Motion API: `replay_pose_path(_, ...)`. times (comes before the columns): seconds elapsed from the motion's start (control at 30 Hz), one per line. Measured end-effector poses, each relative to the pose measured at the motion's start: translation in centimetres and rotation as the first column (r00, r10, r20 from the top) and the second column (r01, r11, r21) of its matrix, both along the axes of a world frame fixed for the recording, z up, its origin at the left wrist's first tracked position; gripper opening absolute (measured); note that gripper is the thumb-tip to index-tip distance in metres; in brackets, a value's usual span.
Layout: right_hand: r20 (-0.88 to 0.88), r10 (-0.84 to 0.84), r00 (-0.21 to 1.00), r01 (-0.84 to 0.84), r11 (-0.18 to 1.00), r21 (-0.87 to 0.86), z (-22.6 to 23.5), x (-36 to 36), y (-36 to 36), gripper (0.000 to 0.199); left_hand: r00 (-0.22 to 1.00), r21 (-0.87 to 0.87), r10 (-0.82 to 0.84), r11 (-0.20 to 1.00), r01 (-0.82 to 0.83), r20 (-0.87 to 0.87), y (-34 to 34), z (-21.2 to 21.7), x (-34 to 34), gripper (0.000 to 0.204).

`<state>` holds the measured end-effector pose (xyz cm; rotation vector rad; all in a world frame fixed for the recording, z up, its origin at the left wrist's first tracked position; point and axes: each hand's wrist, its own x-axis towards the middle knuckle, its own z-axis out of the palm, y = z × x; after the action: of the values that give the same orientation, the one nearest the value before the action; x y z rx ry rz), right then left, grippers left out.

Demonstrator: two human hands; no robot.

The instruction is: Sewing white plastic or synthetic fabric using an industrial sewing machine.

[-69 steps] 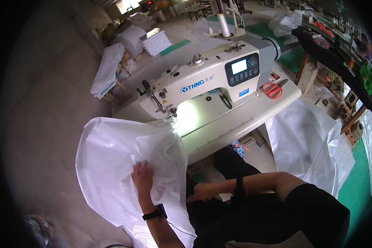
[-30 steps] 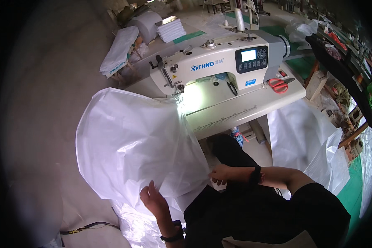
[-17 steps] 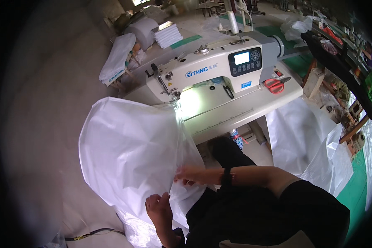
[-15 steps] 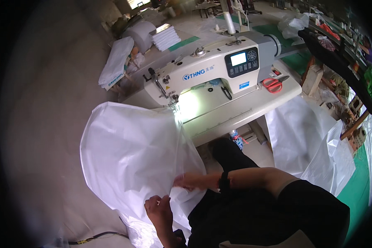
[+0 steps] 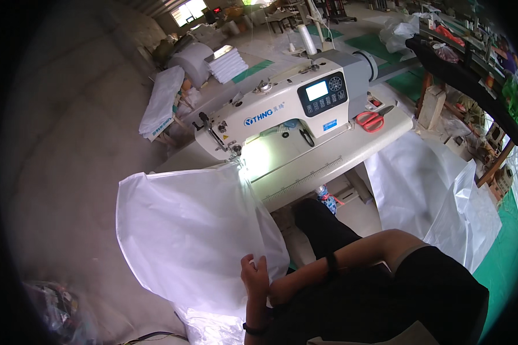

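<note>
Sewing workshop; industrial sewing machine (image 5: 282, 112), stacked white fabric (image 5: 227, 63)

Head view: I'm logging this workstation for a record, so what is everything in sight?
sewing machine: one, cream-white, on the table
table: one, pale, centre
white sheet: one, hanging from the needle area to the person's lap
scissors: one pair, red-handled, right of the machine
second white sheet: one, draped right of the table
folded white stack: one, far behind the machine
left hand: fingers grip the sheet's lower edge
right hand: beside the left hand, grip unclear
</note>
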<state>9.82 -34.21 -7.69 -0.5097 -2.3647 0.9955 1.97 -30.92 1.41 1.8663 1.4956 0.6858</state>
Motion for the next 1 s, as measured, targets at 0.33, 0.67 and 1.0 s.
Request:
replay_pose_path(0.33,0.240,-0.715,0.657,0.585,0.283,-0.760,0.0,9.9,1.5,0.052,0.995,0.245,-0.054,0.967,0.074,-0.090,-1.1,-1.1,1.0,0.023)
replay_pose_path(0.67,-0.013,-0.685,0.728,0.645,0.692,-0.325,5.9,5.8,0.6,0.023,0.987,-0.047,-0.125,0.990,0.130,0.102,1.4,-1.0,-1.4,0.032)
replay_pose_path(1.0,-0.109,-0.585,0.804,0.529,0.786,-0.321,5.4,5.2,-0.1,0.020,0.947,-0.218,-0.163,0.949,0.227,0.277,1.8,0.6,-0.7,0.034)
